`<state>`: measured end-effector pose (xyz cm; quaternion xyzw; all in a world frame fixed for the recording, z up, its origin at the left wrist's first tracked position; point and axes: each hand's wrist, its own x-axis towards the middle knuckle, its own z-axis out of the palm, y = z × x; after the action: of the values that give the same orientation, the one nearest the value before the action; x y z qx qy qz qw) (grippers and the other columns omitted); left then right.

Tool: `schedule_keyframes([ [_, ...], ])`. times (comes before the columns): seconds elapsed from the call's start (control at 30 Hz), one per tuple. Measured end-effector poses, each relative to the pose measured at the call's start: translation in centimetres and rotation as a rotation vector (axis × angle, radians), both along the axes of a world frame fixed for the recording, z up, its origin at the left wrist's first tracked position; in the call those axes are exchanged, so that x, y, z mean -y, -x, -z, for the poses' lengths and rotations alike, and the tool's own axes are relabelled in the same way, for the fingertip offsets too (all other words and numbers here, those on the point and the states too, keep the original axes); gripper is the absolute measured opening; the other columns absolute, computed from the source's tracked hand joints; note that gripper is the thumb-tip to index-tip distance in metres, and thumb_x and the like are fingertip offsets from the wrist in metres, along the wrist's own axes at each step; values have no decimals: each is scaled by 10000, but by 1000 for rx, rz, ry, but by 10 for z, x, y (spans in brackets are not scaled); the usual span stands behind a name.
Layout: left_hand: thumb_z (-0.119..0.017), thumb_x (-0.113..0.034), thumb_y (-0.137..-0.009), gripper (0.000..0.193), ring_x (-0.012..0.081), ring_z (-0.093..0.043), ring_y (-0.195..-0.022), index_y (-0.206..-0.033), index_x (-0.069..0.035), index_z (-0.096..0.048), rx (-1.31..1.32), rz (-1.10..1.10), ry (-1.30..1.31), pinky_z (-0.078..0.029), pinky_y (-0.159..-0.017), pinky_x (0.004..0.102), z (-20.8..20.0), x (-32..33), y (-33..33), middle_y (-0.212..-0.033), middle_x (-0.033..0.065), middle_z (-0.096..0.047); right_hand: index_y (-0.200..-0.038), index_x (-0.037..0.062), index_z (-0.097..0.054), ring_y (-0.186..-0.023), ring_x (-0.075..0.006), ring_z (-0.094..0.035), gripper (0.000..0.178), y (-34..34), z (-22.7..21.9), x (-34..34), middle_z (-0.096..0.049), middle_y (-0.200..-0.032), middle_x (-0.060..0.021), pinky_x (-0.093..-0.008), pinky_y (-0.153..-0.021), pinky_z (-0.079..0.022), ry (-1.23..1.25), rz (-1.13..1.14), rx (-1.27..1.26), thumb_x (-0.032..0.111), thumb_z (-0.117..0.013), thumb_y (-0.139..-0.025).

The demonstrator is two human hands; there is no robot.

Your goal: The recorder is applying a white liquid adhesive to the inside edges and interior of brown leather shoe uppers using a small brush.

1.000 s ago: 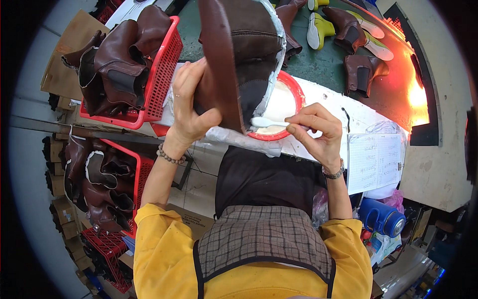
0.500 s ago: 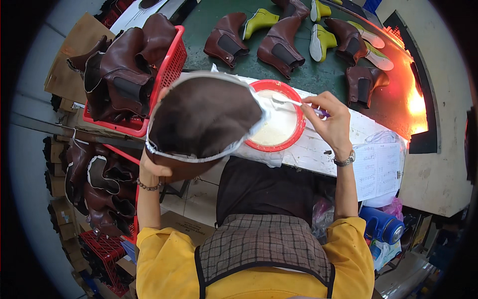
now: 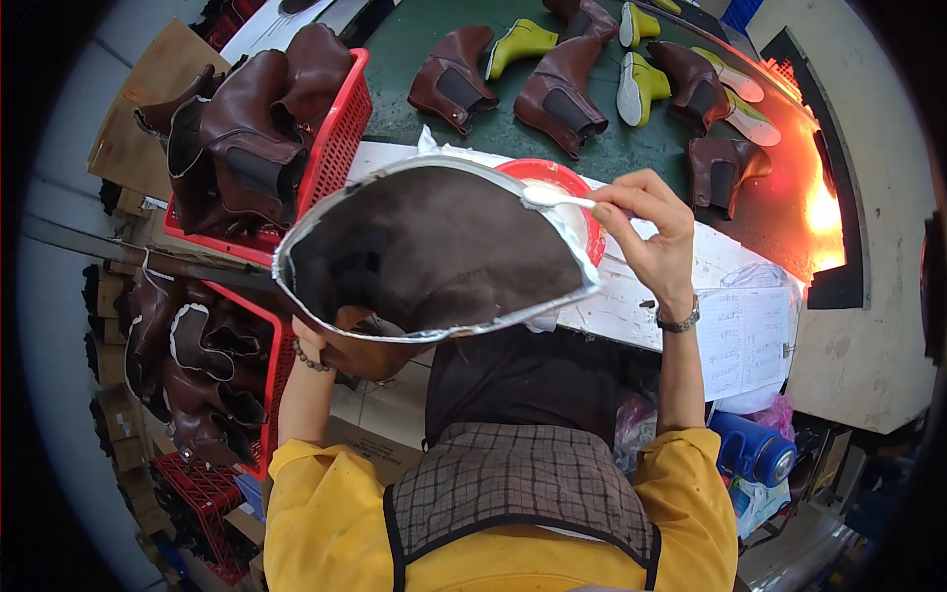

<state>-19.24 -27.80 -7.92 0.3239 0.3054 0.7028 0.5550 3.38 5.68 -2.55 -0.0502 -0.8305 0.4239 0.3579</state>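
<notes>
A brown boot upper (image 3: 444, 257) hangs in front of me, its wide opening facing up and showing the dark lining and a whitish rim. My left hand (image 3: 308, 340) holds it from the left side, with most of the fingers hidden behind the leather. In my right hand (image 3: 646, 222), pinched between thumb and fingers, is a white toothbrush (image 3: 552, 199). Its head rests at the upper right of the boot's rim, seemingly touching it. Behind the boot upper, a red bowl (image 3: 541, 170) of white liquid is partly covered.
Brown boots (image 3: 560, 97) and yellow-green boot forms (image 3: 643, 89) stand and lie on the green table (image 3: 395, 99). At left, a red basket (image 3: 340, 128) holds more brown uppers; another basket (image 3: 281, 365) sits lower. A paper sheet (image 3: 745, 340) and blue flask (image 3: 755, 446) are at right.
The boot upper has moved right and tipped so more of its opening shows, covering more of the bowl. The toothbrush has gone from over the white liquid to the boot's rim.
</notes>
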Motion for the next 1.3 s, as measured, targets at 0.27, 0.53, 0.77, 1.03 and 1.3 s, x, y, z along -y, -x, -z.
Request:
schedule_keyframes([
  [0.27, -759, -336, -805, 868, 445, -539, -1295, -1506, 30, -402, 203, 200, -4, -378, -1170, 533, 0, -20, -28, -1421, 251, -556, -989, 59, -799, -844, -163, -608, 169, 17, -24, -12, -672, -901, -47, -299, -762, -444, -269, -132, 57, 104, -822, -828],
  [0.53, -704, -390, -862, 789, 486, -575, -1244, -1481, 27, -447, 392, 446, -22, -391, -1160, 558, -2, -66, -68, -1374, 273, -596, -943, 102, -806, -845, -145, -595, 168, 67, -37, 1, -664, -881, -9, -304, -832, -386, -352, -378, -57, 120, -846, -781],
  [0.77, -826, -308, -736, 960, 405, -548, -1311, -1512, 46, -387, 478, 386, 55, -409, -1152, 518, -7, -42, -47, -1459, 243, -529, -1028, 58, -784, -829, -148, -626, 160, 55, -15, -20, -671, -934, -52, -283, -699, -447, -35, -113, -77, 80, -770, -871],
  [1.03, -783, -147, -797, 635, 206, -645, -1183, -1360, 54, -568, -549, -693, 44, -500, -1026, 343, -57, -148, 67, -1281, 121, -683, -1129, 3, -593, -447, -32, -413, 216, -29, 163, -66, -596, -761, -12, -221, -376, -304, 814, 439, 66, 198, -508, -1089],
  [1.3, -873, -284, -658, 785, 291, -653, -1151, -1368, -59, -626, -1499, -1046, 285, -497, -1026, 385, -38, -343, 259, -1231, 147, -681, -1132, -26, -617, -613, -30, -478, 176, -24, 164, -50, -588, -734, 13, -207, -533, -374, 678, 644, 56, 121, -558, -1055],
])
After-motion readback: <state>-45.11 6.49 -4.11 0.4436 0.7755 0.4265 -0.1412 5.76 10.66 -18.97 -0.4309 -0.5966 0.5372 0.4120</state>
